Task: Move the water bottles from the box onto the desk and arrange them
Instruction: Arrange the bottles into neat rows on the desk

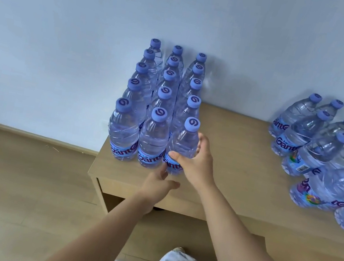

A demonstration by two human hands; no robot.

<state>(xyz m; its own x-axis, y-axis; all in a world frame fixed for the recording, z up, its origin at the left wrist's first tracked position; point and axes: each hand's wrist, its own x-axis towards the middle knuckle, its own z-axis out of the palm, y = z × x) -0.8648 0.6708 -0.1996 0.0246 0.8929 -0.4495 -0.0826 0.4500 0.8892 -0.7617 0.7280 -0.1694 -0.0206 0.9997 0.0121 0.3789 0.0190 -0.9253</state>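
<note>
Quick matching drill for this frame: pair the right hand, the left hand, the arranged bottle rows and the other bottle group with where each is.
Things:
1. right hand
2. left hand
3. arranged bottle rows
4. other bottle group

Places or states:
A. right end of the desk, packed together and leaning
B. gripping the front right bottle of the rows
C. left end of the desk, upright, three columns
D. low by that bottle's base, fingers loose

Pairs: 1-B, 2-D, 3-C, 4-A

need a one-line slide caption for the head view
Right hand grips the front-right bottle of a three-column grid on the desk; left hand open at its base; second bottle cluster at right.
</note>
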